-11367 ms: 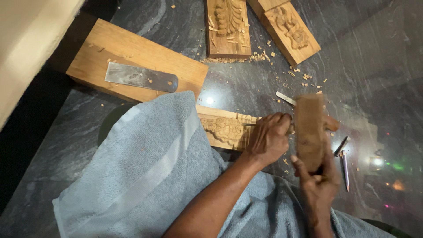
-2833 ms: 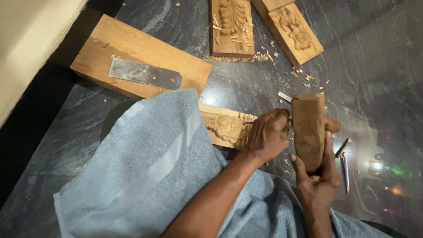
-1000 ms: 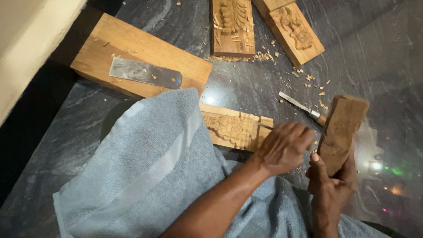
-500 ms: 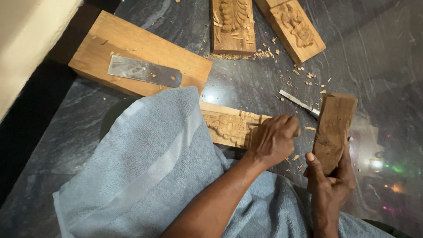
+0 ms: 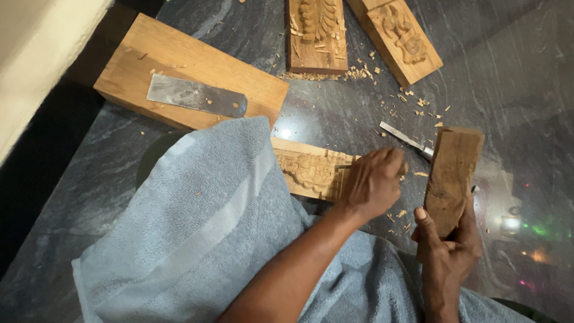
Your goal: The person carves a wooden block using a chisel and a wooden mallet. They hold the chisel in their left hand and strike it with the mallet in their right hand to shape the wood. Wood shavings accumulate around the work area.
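Note:
My left hand is closed around a thin chisel whose tip rests on a small carved wooden piece. That piece lies on the dark stone floor, partly under the towel's edge. My right hand grips the lower end of a brown wooden block, held upright just right of my left hand and apart from it. A second chisel lies on the floor between the two hands, its handle hidden behind the block.
A grey-blue towel covers my lap. A large plain wooden block carries a flat metal blade. Two carved panels lie at the top among wood chips. A pale wall stands at left.
A second ago my left hand sat lower right near the block; it has moved up-left onto the carved piece. The block in my right hand now stands more upright.

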